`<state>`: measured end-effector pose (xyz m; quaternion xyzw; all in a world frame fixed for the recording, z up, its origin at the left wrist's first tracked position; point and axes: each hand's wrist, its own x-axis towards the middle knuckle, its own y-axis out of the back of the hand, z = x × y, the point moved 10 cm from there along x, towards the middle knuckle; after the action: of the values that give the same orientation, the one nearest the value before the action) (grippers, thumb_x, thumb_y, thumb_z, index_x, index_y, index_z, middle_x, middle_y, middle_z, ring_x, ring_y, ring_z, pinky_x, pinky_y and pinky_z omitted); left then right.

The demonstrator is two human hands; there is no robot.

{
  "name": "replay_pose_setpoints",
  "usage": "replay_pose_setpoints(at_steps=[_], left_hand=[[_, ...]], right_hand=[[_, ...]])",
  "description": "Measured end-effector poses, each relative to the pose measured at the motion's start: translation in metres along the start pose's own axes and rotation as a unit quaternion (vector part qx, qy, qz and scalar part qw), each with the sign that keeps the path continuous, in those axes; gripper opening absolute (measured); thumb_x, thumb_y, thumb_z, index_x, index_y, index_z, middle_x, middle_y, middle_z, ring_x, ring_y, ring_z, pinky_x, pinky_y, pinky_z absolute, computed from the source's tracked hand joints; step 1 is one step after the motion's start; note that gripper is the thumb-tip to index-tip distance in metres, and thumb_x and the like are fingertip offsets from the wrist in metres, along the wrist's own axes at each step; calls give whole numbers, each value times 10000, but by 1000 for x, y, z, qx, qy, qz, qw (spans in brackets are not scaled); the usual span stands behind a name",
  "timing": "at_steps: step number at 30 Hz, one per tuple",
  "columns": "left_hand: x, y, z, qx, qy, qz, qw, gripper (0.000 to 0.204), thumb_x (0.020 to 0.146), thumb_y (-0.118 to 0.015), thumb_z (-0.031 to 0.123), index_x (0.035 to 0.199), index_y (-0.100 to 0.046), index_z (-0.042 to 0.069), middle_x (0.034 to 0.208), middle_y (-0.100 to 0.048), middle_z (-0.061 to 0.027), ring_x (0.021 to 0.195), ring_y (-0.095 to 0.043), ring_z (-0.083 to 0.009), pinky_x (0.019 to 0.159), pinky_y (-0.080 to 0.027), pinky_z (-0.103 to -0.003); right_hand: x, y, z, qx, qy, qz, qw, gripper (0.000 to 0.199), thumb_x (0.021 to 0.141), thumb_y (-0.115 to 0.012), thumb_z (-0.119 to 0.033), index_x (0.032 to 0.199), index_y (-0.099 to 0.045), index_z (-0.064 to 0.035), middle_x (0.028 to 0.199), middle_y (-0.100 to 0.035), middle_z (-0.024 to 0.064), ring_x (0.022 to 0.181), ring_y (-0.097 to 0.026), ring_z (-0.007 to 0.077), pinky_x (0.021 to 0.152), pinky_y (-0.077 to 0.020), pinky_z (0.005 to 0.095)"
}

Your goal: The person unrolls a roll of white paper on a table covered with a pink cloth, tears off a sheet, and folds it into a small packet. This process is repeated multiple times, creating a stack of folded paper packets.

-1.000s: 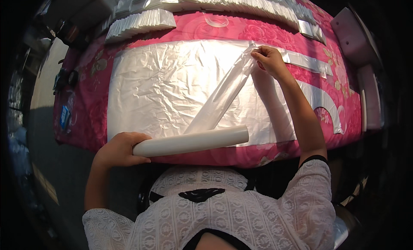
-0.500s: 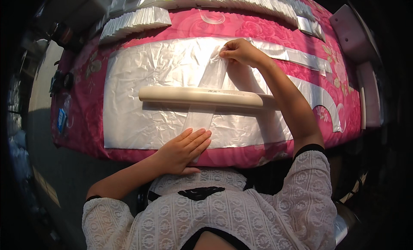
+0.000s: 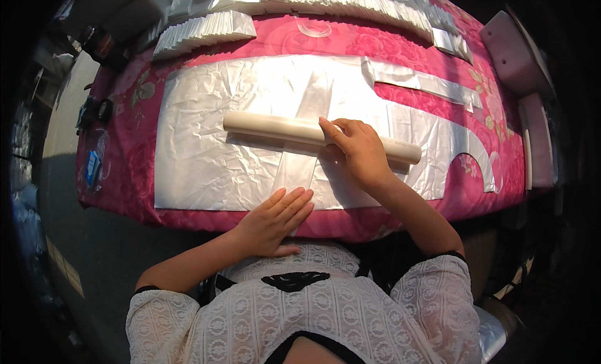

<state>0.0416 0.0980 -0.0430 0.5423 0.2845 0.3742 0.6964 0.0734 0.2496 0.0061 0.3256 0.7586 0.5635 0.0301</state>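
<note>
Nearest you, your left hand [image 3: 275,217] lies flat, palm down, fingers together and stretched out, pressing the near end of a narrow clear plastic strip [image 3: 300,157] against the front edge of the bench [image 3: 400,220]. It clamps nothing; it only holds the strip down. The strip's long axis runs away from you, from that front edge toward the far side, leaning slightly right as it goes.

Just beyond, your right hand [image 3: 360,151] rests on top of a cream-coloured tube [image 3: 275,128], fingers spread loosely over it and the index finger pointing up-left along it; the hand is laid on, not closed round. The tube lies across the strip, its long axis running left to right, with the right end sitting a little nearer you than the left. It sits in the middle of a large silvery plastic sheet [image 3: 200,151], which lies wrinkled on the pink flowered cloth [image 3: 134,170] covering the bench.

To the right, narrower silvery cut pieces [image 3: 426,82] lie on the cloth, one with a curved notch. At the left edge a small blue packet [image 3: 92,167] hangs beside the cloth. Farthest off, stacks of folded whitish bags [image 3: 206,29] stand in rows along the back, and a pale pink box [image 3: 513,51] sits at the far right.
</note>
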Motion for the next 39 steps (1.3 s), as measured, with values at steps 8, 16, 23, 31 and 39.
replay_pose_setpoints(at_steps=[8,16,23,31,39], left_hand=[[0,2,2,4,-4,8,1000,828,774,-471,600,1293,-375,-38,1390,-322,-207,1318,-271,-322,1077,-187,-436],[-3,-3,7,58,-9,29,998,671,774,-545,393,1265,-395,-37,1360,-351,-222,1287,-319,-327,1053,-236,-444],[12,-9,30,105,74,99,987,482,806,-452,181,1238,-447,-33,1304,-419,-193,1249,-370,-285,1011,-298,-419],[8,-21,32,98,72,88,989,511,811,-427,168,1285,-397,-19,1388,-335,-184,1303,-306,-306,1046,-236,-452],[-4,-8,33,47,19,104,993,510,803,-469,142,1292,-405,11,1393,-336,-185,1304,-315,-303,1064,-223,-443]], right_hand=[[-62,84,140,-148,-245,118,951,411,794,-616,-102,1197,-540,-85,912,-593,115,835,-558,289,753,-444,391],[-50,48,28,75,-124,20,989,450,762,-653,-79,1196,-539,-101,954,-604,90,864,-560,265,774,-448,364],[-31,-9,-45,55,52,-27,997,517,689,-673,-85,1185,-554,-168,1046,-599,77,939,-563,255,850,-422,368],[51,-9,33,-39,32,21,998,412,726,-641,-122,1134,-590,-154,988,-616,39,942,-556,225,872,-375,361],[75,4,56,-58,39,101,992,568,706,-649,-48,1244,-500,-152,1201,-518,127,1128,-451,315,972,-369,394]])
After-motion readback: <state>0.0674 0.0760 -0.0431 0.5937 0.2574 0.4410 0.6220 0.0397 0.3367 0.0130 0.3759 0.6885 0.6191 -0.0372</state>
